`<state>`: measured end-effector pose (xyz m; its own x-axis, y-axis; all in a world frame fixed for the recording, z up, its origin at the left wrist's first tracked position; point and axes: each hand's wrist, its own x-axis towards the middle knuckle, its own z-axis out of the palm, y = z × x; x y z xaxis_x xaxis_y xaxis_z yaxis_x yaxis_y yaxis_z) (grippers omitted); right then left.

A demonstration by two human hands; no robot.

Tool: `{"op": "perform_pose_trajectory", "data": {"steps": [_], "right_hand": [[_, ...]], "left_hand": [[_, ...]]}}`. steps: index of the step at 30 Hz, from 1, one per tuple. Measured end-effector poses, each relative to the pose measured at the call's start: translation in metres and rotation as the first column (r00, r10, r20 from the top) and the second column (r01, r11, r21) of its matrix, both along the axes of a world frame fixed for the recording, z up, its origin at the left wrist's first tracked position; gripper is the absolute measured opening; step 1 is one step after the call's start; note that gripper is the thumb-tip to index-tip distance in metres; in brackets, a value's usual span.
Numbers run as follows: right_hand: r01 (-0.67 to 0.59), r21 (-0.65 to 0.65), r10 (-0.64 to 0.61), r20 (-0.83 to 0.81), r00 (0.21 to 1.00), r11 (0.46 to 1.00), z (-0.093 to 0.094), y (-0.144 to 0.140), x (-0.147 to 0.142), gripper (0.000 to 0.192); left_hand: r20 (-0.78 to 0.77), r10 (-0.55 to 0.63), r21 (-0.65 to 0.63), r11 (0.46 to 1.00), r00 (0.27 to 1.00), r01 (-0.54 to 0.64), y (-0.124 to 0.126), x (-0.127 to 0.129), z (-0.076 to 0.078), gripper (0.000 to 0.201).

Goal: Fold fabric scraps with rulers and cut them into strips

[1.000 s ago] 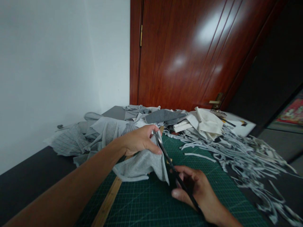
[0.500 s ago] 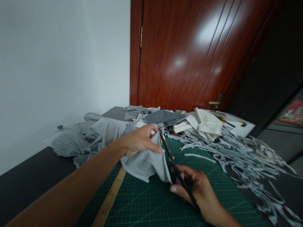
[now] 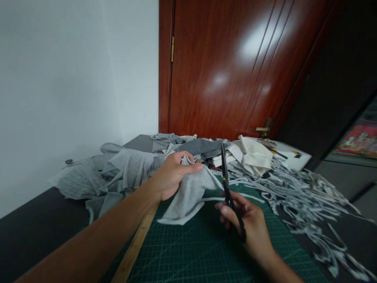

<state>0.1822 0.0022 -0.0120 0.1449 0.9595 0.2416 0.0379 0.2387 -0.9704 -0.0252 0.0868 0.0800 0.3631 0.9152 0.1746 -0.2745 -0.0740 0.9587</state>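
My left hand [image 3: 176, 171] pinches a light grey piece of fabric [image 3: 188, 196] between thumb and fingers, near its upper edge. The piece hangs over the green cutting mat [image 3: 182, 255], and one corner stretches right toward the scissors. In my right hand [image 3: 243, 216] is a pair of black-handled scissors [image 3: 225, 173], tips pointing up and away, blades looking closed. Whether the fabric's right corner touches the blades or my right fingers, I cannot tell. A narrow grey strip [image 3: 216, 199] lies on the mat behind my right hand.
Grey fabric [image 3: 132, 165] is heaped at the left, with more grey and cream cloth [image 3: 255, 155] at the back. Many cut strips [image 3: 303, 196] spread over the right side. A wooden ruler [image 3: 134, 251] lies along the mat's left. Behind stand a wall and a wooden door [image 3: 218, 78].
The scissors have come away from the fabric's upper edge, swung upright and moved right. My left hand has raised the fabric slightly, and its right corner now stretches toward the scissors.
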Motion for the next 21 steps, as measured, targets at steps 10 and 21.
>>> {"op": "perform_pose_trajectory", "data": {"steps": [10,21], "right_hand": [[0.026,0.066,-0.023,-0.050,0.999,0.997,0.032,0.033,0.017,0.062],[-0.246,-0.046,0.238,-0.140,0.961,0.968,0.046,0.038,-0.002,0.051]], "left_hand": [[0.040,-0.168,-0.125,0.977,0.985,0.171,-0.016,0.012,-0.004,0.047],[-0.020,-0.142,-0.110,0.984,0.990,0.139,-0.009,0.018,-0.029,0.044]]}}
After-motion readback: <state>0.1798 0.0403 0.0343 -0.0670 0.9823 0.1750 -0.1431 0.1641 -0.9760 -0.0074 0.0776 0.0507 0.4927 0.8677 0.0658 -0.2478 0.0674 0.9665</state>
